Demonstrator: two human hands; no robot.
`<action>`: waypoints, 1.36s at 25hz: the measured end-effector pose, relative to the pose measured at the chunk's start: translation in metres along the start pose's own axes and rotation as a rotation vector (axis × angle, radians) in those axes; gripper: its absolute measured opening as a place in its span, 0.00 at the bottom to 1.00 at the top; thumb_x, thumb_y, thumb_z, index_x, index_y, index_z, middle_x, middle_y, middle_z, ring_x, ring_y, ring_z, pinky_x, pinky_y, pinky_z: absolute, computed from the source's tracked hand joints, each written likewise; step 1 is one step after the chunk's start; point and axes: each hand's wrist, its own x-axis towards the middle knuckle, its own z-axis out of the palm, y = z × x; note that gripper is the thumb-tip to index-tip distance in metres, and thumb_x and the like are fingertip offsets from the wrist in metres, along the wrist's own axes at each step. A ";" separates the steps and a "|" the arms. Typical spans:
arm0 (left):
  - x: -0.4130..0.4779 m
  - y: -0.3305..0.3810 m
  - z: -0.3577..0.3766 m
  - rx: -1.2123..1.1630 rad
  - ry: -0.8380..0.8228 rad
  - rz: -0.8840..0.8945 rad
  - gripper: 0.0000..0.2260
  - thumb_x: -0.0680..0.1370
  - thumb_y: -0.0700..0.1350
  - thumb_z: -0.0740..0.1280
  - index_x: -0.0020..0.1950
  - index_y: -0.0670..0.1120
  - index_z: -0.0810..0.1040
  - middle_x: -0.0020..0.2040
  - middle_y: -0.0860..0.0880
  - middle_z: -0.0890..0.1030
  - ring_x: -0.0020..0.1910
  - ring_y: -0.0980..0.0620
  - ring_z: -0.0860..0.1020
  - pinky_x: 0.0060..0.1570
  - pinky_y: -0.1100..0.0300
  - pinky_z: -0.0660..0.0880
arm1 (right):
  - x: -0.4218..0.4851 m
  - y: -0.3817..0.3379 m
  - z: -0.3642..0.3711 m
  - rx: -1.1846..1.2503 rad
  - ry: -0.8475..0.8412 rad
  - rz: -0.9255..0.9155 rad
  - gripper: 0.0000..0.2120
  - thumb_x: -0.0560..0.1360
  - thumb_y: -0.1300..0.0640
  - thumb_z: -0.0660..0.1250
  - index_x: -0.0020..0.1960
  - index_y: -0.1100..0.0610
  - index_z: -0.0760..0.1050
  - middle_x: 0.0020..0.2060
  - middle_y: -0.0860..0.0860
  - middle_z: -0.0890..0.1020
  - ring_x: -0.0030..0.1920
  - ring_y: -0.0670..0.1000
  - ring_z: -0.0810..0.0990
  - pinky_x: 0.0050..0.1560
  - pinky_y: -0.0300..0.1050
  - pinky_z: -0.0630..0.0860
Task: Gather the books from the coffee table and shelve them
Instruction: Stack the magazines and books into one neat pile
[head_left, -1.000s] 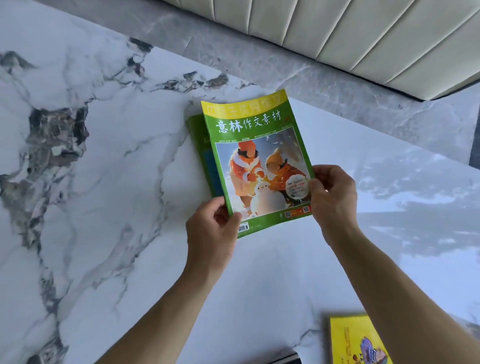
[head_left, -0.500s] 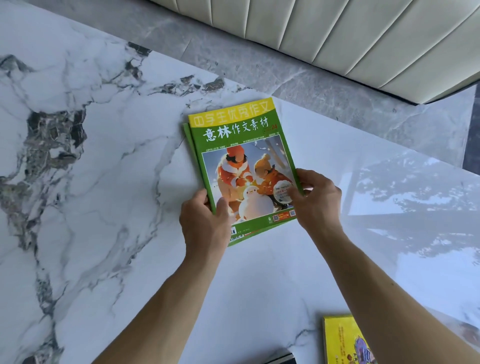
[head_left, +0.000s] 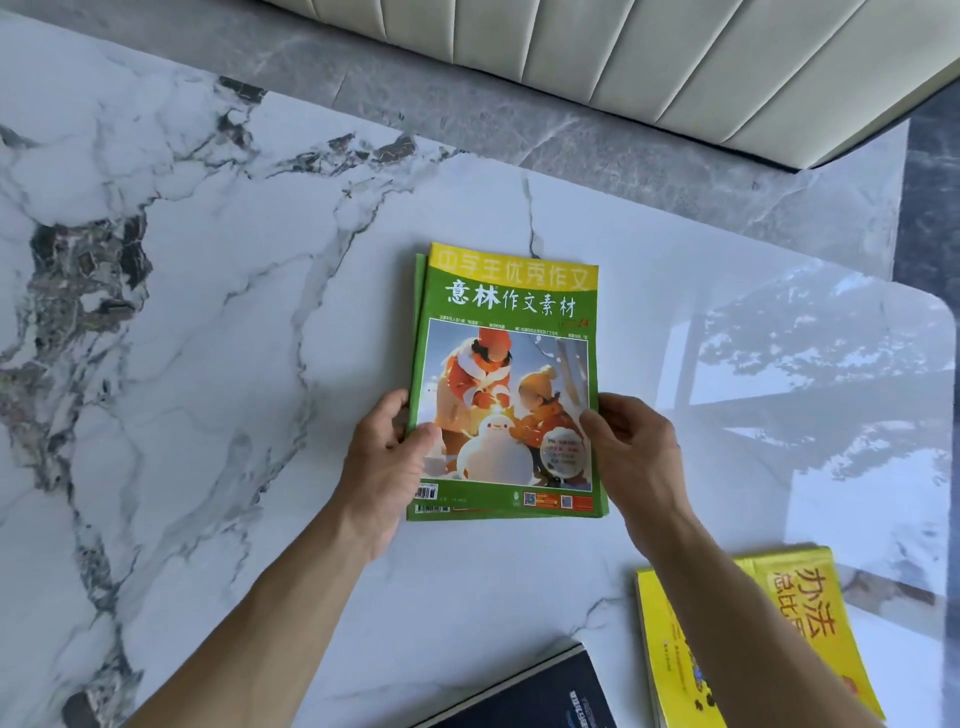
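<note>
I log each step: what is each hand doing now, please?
Left hand: closed on the left edge of the green magazines.
Right hand: closed on their right edge.

A magazine lay on a second magazine, the stack near the middle of the coffee table. The left hand held the stack's left edge, the right hand its right edge. A paperback book lay toward the table's near right corner, with a notebook left of it at the near edge. A sofa stood beyond the far edge.
</note>
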 end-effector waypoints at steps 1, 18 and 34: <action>-0.002 -0.002 -0.001 -0.015 -0.019 -0.023 0.12 0.79 0.32 0.62 0.57 0.44 0.79 0.51 0.40 0.87 0.49 0.43 0.85 0.50 0.48 0.82 | -0.002 0.003 0.000 0.049 -0.006 0.051 0.09 0.79 0.57 0.67 0.56 0.56 0.83 0.50 0.54 0.88 0.50 0.57 0.87 0.49 0.55 0.85; -0.072 -0.067 0.006 0.773 0.417 0.451 0.06 0.74 0.37 0.71 0.50 0.42 0.78 0.42 0.47 0.83 0.40 0.45 0.81 0.43 0.58 0.75 | -0.071 0.065 -0.023 -0.245 0.026 -0.136 0.11 0.76 0.66 0.68 0.58 0.62 0.80 0.49 0.57 0.86 0.45 0.54 0.81 0.44 0.38 0.75; -0.133 -0.056 0.047 0.906 0.029 0.534 0.02 0.75 0.42 0.71 0.45 0.45 0.79 0.43 0.49 0.84 0.42 0.47 0.81 0.44 0.54 0.78 | -0.149 0.120 -0.108 0.108 0.415 0.069 0.12 0.78 0.59 0.68 0.61 0.59 0.80 0.51 0.52 0.85 0.50 0.52 0.85 0.53 0.46 0.80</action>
